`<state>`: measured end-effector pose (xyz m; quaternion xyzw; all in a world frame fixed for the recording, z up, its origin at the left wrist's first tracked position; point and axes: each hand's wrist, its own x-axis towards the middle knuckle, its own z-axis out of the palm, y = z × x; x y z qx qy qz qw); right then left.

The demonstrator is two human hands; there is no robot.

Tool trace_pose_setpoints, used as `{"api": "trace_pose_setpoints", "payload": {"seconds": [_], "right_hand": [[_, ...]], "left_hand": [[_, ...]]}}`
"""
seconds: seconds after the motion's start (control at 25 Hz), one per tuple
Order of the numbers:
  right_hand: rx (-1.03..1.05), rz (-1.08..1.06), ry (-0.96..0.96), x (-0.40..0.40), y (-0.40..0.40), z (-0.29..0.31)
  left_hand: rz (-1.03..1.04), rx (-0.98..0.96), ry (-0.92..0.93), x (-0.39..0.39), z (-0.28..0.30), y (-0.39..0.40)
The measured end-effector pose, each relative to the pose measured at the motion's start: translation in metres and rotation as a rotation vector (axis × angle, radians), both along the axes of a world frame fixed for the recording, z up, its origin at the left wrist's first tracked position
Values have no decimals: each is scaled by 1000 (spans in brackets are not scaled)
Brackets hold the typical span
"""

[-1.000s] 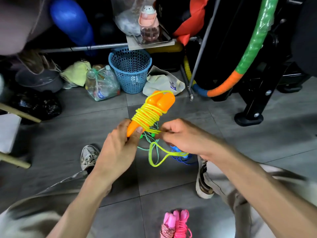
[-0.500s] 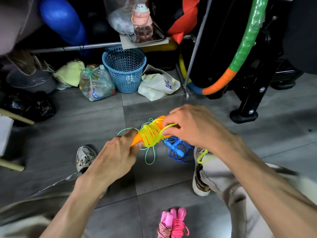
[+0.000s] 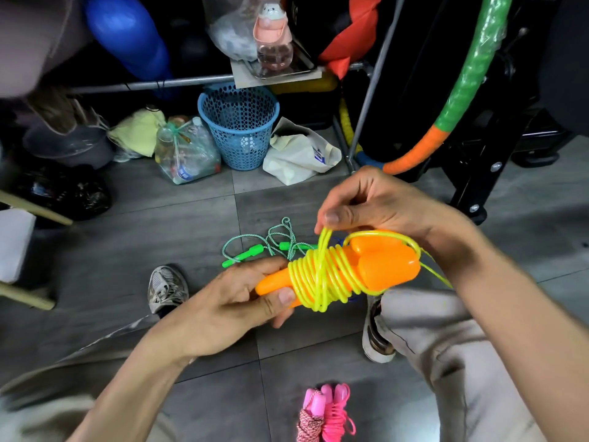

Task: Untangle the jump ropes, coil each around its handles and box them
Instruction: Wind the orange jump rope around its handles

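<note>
My left hand (image 3: pixel 236 301) grips the narrow ends of two orange jump-rope handles (image 3: pixel 385 266) held side by side. A yellow rope (image 3: pixel 318 279) is coiled in several turns around their middle. My right hand (image 3: pixel 376 202) pinches a loop of that yellow rope just above the coil, and a strand runs around the wide handle ends and down to the right. On the floor behind lies a loose green rope with green handles (image 3: pixel 251 250). A pink rope coiled on pink handles (image 3: pixel 328 413) lies near the bottom edge. A blue rope is mostly hidden under the orange handles.
A blue mesh basket (image 3: pixel 239 122), a bag of bottles (image 3: pixel 185 154) and a white bag (image 3: pixel 299 154) stand on the grey tile floor at the back. A green-and-orange hoop (image 3: pixel 459 90) leans on a black frame at right. My shoes (image 3: pixel 165 288) flank the ropes.
The orange handles have swung from pointing up to lying sideways, nearer the camera. My right hand has carried the yellow rope over the coil, adding turns; the slack loop below is gone.
</note>
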<state>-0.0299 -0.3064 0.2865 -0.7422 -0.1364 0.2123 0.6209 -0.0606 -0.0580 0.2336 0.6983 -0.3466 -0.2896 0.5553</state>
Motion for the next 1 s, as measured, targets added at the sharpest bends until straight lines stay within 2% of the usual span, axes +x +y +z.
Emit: {"api": "trace_pose_setpoints", "payload": {"seconds": [0.12, 0.2, 0.28, 0.36, 0.48, 0.64, 0.72, 0.8, 0.88, 1.0], "right_hand": [[168, -21, 139, -2, 9, -13], [236, -82, 173, -4, 19, -23], [255, -135, 168, -3, 29, -31], [244, -191, 200, -4, 41, -35], [195, -321, 240, -5, 51, -39], [328, -346, 342, -6, 49, -34], [320, -339, 344, -9, 50, -34], [278, -423, 327, -11, 51, -34], [244, -503, 286, -11, 52, -36], [185, -462, 216, -14, 47, -38]], "left_hand": [[43, -228, 226, -2, 2, 1], [163, -362, 332, -1, 3, 0], [375, -327, 303, 1, 0, -2], [582, -136, 119, 2, -1, -6], [764, 204, -292, -4, -1, -14], [828, 391, -597, -4, -1, -13], [801, 469, -741, -3, -2, -15], [767, 497, -817, -4, -7, -19], [746, 474, -708, -3, -11, -21], [613, 328, -167, 5, -7, -17]]}}
